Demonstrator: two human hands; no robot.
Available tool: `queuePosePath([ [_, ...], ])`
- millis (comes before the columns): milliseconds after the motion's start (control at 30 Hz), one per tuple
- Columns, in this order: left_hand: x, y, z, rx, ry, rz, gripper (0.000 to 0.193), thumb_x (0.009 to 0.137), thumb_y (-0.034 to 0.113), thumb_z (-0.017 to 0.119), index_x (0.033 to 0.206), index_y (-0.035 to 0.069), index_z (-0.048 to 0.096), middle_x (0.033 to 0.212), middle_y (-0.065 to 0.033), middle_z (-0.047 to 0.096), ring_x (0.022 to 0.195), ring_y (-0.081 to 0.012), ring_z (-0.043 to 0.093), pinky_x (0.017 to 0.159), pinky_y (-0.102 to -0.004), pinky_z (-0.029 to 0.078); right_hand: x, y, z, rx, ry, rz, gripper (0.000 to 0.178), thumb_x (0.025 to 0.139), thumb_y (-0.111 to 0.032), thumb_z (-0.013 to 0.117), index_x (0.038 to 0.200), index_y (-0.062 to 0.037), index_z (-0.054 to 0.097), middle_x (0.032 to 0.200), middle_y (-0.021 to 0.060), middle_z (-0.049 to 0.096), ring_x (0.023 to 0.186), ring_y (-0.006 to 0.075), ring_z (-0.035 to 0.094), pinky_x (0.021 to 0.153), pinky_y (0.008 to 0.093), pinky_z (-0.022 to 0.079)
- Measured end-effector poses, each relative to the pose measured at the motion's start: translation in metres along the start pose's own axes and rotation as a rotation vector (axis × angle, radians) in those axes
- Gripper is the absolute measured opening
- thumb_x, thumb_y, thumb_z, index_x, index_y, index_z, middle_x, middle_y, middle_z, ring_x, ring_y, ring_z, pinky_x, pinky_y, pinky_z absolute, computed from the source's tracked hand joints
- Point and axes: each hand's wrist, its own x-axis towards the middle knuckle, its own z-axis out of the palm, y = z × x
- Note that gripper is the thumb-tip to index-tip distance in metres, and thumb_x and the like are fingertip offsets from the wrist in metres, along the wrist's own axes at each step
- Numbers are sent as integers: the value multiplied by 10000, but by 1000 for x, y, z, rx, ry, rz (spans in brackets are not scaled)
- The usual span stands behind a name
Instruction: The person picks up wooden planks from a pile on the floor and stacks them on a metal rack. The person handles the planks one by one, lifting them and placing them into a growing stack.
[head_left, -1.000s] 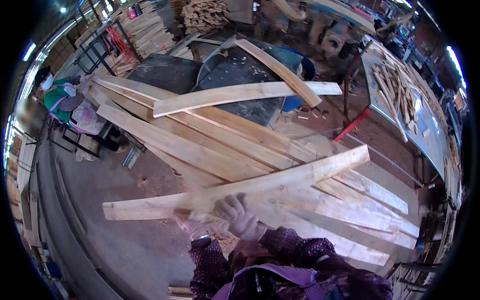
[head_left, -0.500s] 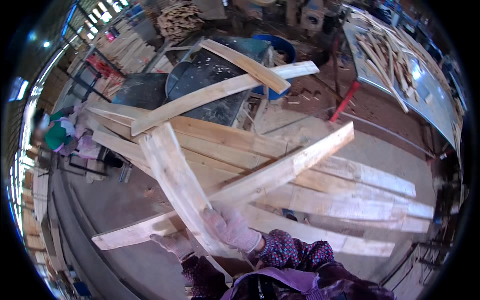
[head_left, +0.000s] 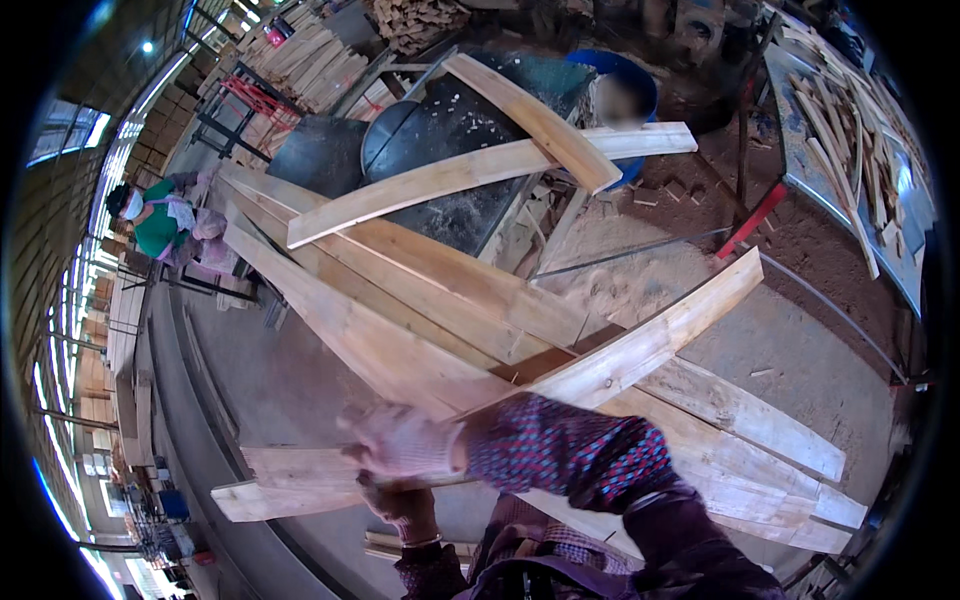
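Note:
Two pale wooden boards, an upper board point(head_left: 290, 465) and a lower board point(head_left: 270, 502), reach out to the left from my hands. My left hand point(head_left: 402, 505), partly in shadow, is closed around a board from below. Just above it is my gloved right hand point(head_left: 405, 440), at the boards' upper edge, its fingers smeared by motion. The right forearm crosses a long slanting board point(head_left: 650, 345), whose far end rises to the right. Beneath lies a spread of long planks point(head_left: 430, 265), partly hidden by my arm.
A dark machine table point(head_left: 440, 140) with two crossed boards point(head_left: 400, 190) stands ahead, a blue tub point(head_left: 640, 95) beside it. On the right, a metal table point(head_left: 800, 150) bears thin strips. A person point(head_left: 160, 225) in green is at far left. Stacked timber point(head_left: 315, 65) lies behind.
The board that stood tilted across the pile has swung down to the left, and both hands went with it. My right hand moved left, its forearm now across the slanting board. The view has shifted.

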Motion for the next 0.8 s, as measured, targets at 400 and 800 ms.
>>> queuePosePath([
  [400,0,-33,-60,142,432,-124,642,840,615,604,1326,198,562,1306,-64,575,1171,-272,561,995,-498,474,-104,258,-171,254,-106,687,619,872,-559,580,1080,19,660,913,202,687,922,309,663,815,402,502],
  [800,38,-31,-58,207,328,-147,662,884,565,556,1377,126,514,1332,-113,554,1198,-308,539,1043,-507,422,-36,240,-299,-909,528,223,773,734,-538,684,1198,62,534,941,231,661,874,372,661,747,458,526],
])
